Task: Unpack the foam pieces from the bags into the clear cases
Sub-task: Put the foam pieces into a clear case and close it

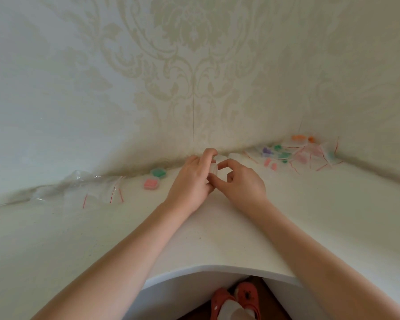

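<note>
My left hand [192, 179] and my right hand [240, 183] meet at the back middle of the white desk [194, 239], both pinching one small clear case [213, 170] held between them. Whether a foam piece is inside it I cannot tell. Left of the hands lie a pink foam piece in a clear case [151, 184] and a green one in a clear case [158, 173]. A heap of small bags with red zip strips and coloured foam pieces [293, 155] lies in the right back corner.
Empty clear bags [92, 188] with red strips are piled along the wall on the left. More clear cases [234, 155] sit behind my right hand. Patterned walls close the desk's back and right. Below the curved front edge are feet in orange slippers [236, 299].
</note>
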{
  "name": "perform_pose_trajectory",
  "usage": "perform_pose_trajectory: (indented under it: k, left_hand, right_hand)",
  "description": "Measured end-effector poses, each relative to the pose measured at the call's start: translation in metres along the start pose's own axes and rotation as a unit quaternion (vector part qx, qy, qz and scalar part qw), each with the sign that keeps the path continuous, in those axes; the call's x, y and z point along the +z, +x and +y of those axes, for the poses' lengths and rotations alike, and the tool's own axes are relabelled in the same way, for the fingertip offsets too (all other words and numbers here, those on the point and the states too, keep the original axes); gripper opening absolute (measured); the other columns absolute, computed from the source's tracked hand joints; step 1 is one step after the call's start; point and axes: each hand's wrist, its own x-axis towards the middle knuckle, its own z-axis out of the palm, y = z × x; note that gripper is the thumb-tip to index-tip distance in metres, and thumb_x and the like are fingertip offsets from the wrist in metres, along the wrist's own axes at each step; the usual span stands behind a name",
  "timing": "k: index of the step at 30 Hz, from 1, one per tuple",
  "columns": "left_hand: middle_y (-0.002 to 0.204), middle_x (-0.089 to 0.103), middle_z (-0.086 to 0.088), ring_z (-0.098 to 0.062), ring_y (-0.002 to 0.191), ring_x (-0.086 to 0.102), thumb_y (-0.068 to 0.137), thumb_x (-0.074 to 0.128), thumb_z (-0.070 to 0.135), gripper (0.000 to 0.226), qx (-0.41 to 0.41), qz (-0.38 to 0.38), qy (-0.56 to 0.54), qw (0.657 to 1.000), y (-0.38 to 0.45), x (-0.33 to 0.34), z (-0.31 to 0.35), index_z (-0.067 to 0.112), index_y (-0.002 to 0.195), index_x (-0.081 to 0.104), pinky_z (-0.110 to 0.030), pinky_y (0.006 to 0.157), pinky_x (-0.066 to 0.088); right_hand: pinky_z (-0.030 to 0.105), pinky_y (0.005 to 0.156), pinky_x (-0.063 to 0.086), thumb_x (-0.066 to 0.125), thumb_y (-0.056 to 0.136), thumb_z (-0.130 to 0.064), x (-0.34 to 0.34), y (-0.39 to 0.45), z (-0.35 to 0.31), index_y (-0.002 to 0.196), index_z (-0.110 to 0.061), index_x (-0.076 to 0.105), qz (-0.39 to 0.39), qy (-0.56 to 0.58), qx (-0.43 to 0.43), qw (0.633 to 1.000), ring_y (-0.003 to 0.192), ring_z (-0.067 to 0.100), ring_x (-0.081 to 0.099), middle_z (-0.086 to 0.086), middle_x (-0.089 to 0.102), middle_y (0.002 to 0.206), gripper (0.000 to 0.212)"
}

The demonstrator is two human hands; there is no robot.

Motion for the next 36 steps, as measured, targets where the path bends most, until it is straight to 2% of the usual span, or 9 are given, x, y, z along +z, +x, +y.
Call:
perform_pose_trajectory:
  k: [3, 7, 10, 13, 15, 18, 21, 30, 36]
  left_hand:
    - [0.102, 0.062, -0.009, -0.024, 0.092, 0.054, 0.075, 0.072, 0.004, 0.047, -0.001, 0.013, -0.01, 1.0, 0.001, -0.001, 0.0, 0.003, 0.118, 0.053, -0.023, 0.074, 0.035]
    - [0.088, 0.052, 0.001, -0.021, 0.085, 0.056, 0.076, 0.076, 0.015, 0.039, -0.021, 0.025, -0.03, 0.999, 0.0, 0.001, -0.001, 0.007, 0.11, 0.06, -0.023, 0.072, 0.037]
    - [0.086, 0.049, 0.004, -0.019, 0.083, 0.057, 0.075, 0.077, 0.021, 0.038, -0.035, 0.02, -0.034, 0.999, 0.001, 0.001, -0.002, 0.01, 0.108, 0.061, -0.025, 0.07, 0.039]
    - [0.08, 0.059, 0.0, -0.017, 0.075, 0.06, 0.072, 0.08, 0.026, 0.035, -0.083, 0.024, -0.094, 0.992, 0.004, 0.002, 0.001, 0.012, 0.099, 0.062, -0.028, 0.067, 0.047]
    - [0.079, 0.067, -0.002, -0.014, 0.072, 0.063, 0.07, 0.082, 0.024, 0.031, -0.194, 0.066, -0.252, 0.946, 0.008, -0.001, 0.007, 0.01, 0.09, 0.063, -0.025, 0.068, 0.052]
    - [0.082, 0.07, -0.006, -0.017, 0.079, 0.067, 0.079, 0.074, 0.023, 0.017, -0.348, 0.054, -0.49, 0.798, 0.014, -0.009, 0.006, 0.009, 0.085, 0.066, -0.025, 0.074, 0.055]
    - [0.087, 0.071, -0.002, -0.014, 0.089, 0.068, 0.088, 0.062, 0.031, 0.026, -0.35, -0.025, -0.553, 0.755, 0.013, -0.013, 0.0, 0.01, 0.074, 0.067, -0.025, 0.082, 0.054]
    - [0.085, 0.072, -0.004, -0.015, 0.084, 0.069, 0.088, 0.061, 0.03, 0.029, -0.352, -0.055, -0.581, 0.732, 0.01, -0.01, 0.0, 0.006, 0.073, 0.064, -0.021, 0.075, 0.055]
    - [0.081, 0.074, -0.002, -0.014, 0.079, 0.07, 0.088, 0.062, 0.029, 0.03, -0.355, -0.062, -0.558, 0.747, 0.012, -0.011, -0.002, 0.001, 0.078, 0.065, -0.021, 0.071, 0.055]
  right_hand:
    - [0.026, 0.05, 0.026, 0.047, 0.086, -0.06, 0.0, 0.0, -0.001, 0.097, -0.034, 0.06, -0.016, 0.039, 0.004, 0.999, 0.05, 0.007, 0.044, -0.006, 0.047, 0.052, 0.031]
    - [0.027, 0.059, 0.037, 0.044, 0.09, -0.058, -0.004, 0.002, 0.0, 0.091, -0.033, 0.065, -0.021, 0.118, 0.022, 0.993, 0.068, 0.008, 0.057, -0.007, 0.07, 0.077, 0.033]
    - [0.028, 0.062, 0.038, 0.04, 0.094, -0.052, -0.003, 0.002, 0.002, 0.089, -0.027, 0.064, -0.029, 0.115, 0.012, 0.993, 0.072, 0.009, 0.056, -0.011, 0.065, 0.075, 0.034]
    - [0.032, 0.063, 0.037, 0.041, 0.098, -0.038, -0.002, 0.005, 0.005, 0.071, -0.027, 0.054, -0.014, 0.149, 0.015, 0.989, 0.065, 0.011, 0.049, -0.011, 0.052, 0.061, 0.032]
    - [0.03, 0.06, 0.034, 0.044, 0.097, -0.03, -0.005, 0.007, 0.007, 0.066, -0.03, 0.051, 0.022, 0.176, 0.018, 0.984, 0.06, 0.007, 0.046, -0.014, 0.05, 0.056, 0.032]
    - [0.029, 0.054, 0.035, 0.046, 0.096, -0.034, -0.009, 0.005, 0.008, 0.093, -0.033, 0.061, 0.032, 0.152, -0.019, 0.988, 0.053, 0.007, 0.049, -0.008, 0.056, 0.057, 0.015]
    - [0.027, 0.048, 0.028, 0.046, 0.093, -0.05, -0.007, 0.001, 0.007, 0.108, -0.041, 0.059, 0.01, 0.05, -0.074, 0.996, 0.045, 0.012, 0.042, -0.003, 0.041, 0.045, 0.021]
    - [0.022, 0.048, 0.024, 0.025, 0.08, -0.073, -0.012, -0.004, 0.005, 0.103, -0.042, 0.06, 0.04, 0.014, -0.094, 0.995, 0.044, 0.01, 0.04, -0.003, 0.038, 0.045, 0.052]
    - [0.023, 0.048, 0.023, 0.039, 0.094, -0.052, -0.01, -0.003, 0.006, 0.11, -0.036, 0.061, 0.033, -0.013, -0.099, 0.994, 0.045, 0.009, 0.041, -0.004, 0.039, 0.046, 0.032]
